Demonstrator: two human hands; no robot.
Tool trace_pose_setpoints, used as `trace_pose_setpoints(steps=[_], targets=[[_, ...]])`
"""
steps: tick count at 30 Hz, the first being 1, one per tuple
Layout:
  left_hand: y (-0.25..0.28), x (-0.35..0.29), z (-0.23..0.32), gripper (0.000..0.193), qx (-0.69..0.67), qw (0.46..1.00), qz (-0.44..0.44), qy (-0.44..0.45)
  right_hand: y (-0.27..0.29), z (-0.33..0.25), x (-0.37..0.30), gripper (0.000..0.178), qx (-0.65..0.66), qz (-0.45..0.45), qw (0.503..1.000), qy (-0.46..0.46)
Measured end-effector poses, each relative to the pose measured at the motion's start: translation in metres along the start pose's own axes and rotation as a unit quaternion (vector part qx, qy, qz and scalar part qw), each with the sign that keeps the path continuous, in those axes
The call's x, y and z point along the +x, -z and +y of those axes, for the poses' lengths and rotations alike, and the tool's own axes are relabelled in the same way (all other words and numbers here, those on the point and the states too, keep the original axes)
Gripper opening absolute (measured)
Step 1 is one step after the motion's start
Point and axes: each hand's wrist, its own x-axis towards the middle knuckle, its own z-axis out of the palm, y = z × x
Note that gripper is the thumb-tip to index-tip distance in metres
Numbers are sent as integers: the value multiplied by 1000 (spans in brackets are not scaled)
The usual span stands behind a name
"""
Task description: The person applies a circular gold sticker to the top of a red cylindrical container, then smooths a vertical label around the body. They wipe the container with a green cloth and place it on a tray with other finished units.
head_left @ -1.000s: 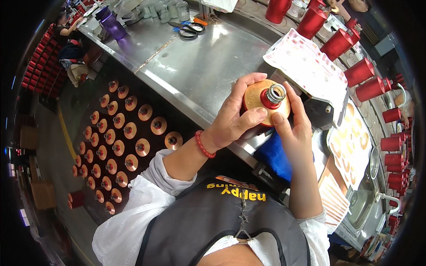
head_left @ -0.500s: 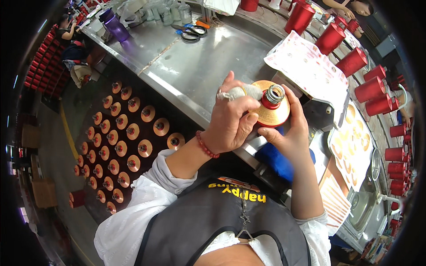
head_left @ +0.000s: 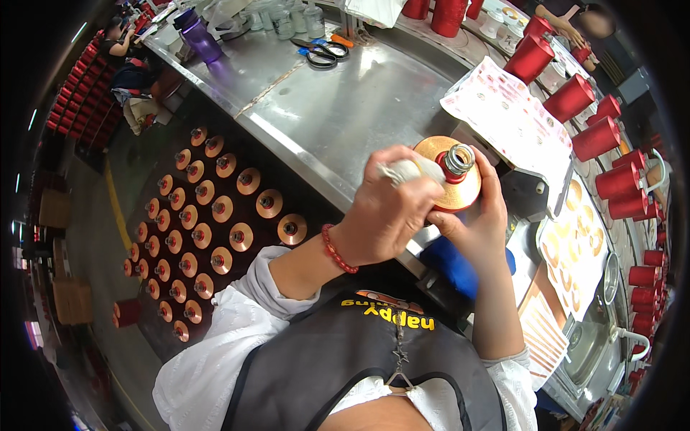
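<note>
My right hand (head_left: 480, 215) is closed round the side of a red bottle (head_left: 456, 195) with a gold shoulder and a metallic threaded neck, which faces up toward me. With its fingers curled, my left hand (head_left: 384, 212), wearing a red bead bracelet (head_left: 338, 250) at the wrist, comes against the bottle's left side. A whitish cloth (head_left: 418, 171) is at its fingers, touching the gold shoulder beside the neck. Whether that cloth is wrapped on a finger or pinched, I cannot tell. The bottle's lower body is hidden.
Rows of similar gold-shouldered bottles (head_left: 239, 236) stand low at the left. On the metal table (head_left: 345, 108) lie scissors (head_left: 323, 54) beside a purple bottle (head_left: 198, 36). Sticker sheets (head_left: 514, 108) lie at the right, near a line of red bottles (head_left: 571, 98) and a sink (head_left: 591, 355).
Both hands and the bottle have shifted slightly right in the picture. My left fingers have curled in more, and the cloth has moved a little lower along the gold shoulder.
</note>
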Motion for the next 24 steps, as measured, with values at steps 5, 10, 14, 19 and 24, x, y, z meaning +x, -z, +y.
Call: trace_pose_setpoints(steps=[5, 10, 14, 19, 24], targets=[[-1, -2, -3, 29, -11, 1000, 13, 15, -3, -4, -3, 96, -19, 12, 1000, 11], [-4, -7, 11, 28, 79, 997, -4, -9, -4, -8, -4, 95, -8, 22, 1000, 9], [-2, -5, 19, 23, 158, 986, -21, -43, -5, -11, -7, 95, -1, 32, 999, 13], [-14, -1, 28, 20, 163, 983, -8, -81, -5, -10, -10, 86, -1, 48, 999, 16], [-13, -2, 28, 26, 68, 996, -33, -46, 25, -13, -13, 82, -79, -20, 995, 62]])
